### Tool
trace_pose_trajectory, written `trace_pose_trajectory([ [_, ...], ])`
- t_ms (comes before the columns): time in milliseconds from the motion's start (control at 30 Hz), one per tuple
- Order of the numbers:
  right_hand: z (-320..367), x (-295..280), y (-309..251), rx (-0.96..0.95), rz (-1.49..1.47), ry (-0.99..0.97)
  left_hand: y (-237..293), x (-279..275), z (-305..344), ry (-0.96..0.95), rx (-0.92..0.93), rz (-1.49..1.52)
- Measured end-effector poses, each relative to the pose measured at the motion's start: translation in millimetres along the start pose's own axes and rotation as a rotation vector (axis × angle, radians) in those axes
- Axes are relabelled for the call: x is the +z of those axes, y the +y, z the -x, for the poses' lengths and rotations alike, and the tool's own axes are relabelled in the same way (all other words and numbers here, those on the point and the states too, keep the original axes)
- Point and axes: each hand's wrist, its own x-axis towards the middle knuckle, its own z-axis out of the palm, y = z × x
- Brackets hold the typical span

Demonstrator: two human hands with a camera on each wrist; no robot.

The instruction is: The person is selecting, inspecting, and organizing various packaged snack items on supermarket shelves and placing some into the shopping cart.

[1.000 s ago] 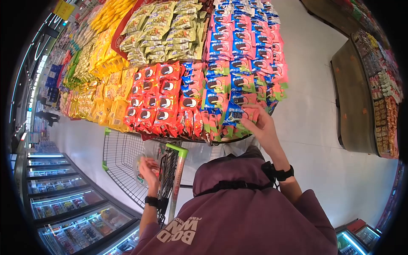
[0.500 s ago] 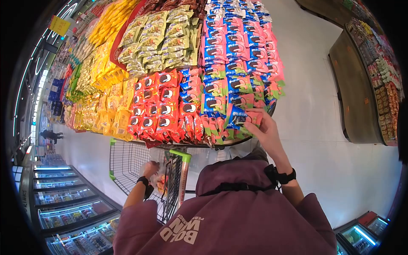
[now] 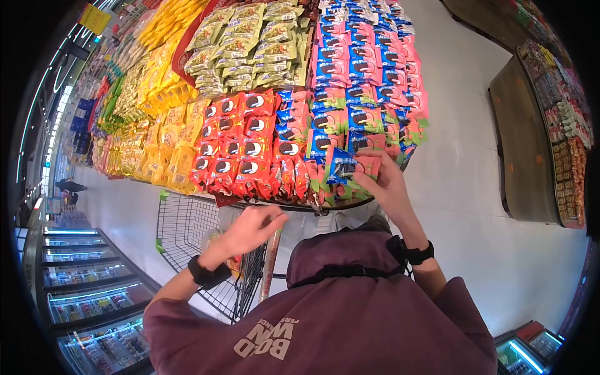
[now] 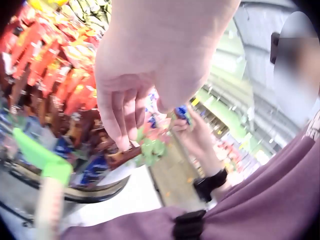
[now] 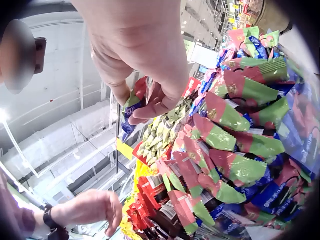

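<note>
My right hand (image 3: 389, 190) pinches a blue, pink and green snack packet (image 3: 342, 169) at the front right of a heaped display. In the right wrist view the same packet (image 5: 131, 111) sits between thumb and fingers of the right hand (image 5: 142, 55). The left hand (image 3: 250, 230) is in the air above the cart's handle side, near the red packets (image 3: 251, 172), holding nothing. Seen from the left wrist, its fingers hang loosely bent from the left hand (image 4: 150, 65), with the display behind them.
A wire shopping cart (image 3: 181, 219) with a plastic bag of goods stands against the display's front. Freezer cases (image 3: 94, 275) line the lower left. Another stocked display (image 3: 528, 137) stands across the aisle floor (image 3: 462, 162) on the right. A distant person (image 3: 70, 185) is at the far left.
My left hand has come up and right, out of the cart and away from the bag. The right hand keeps its pinch on the packet, nearly in place.
</note>
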Motion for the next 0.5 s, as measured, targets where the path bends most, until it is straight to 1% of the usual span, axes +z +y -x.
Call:
trace_pose_trajectory([
  [67, 0, 7, -5, -0.005, -0.005, -0.017, 23, 13, -17, 0.218, 0.065, 0.395],
  [167, 1, 15, -14, 0.025, -0.012, -0.024, 55, 22, -40, 0.396, 0.167, 0.789],
  [300, 4, 24, -28, -0.016, -0.053, -0.014, 76, 19, -52, 0.448, 0.167, 0.996],
  [400, 6, 23, -34, -0.056, 0.028, -0.029, 82, 24, -61, 0.481, 0.260, 1.069],
  [500, 5, 22, -34, -0.079, 0.032, 0.016, 83, 27, -63, 0.544, 0.235, 1.078],
])
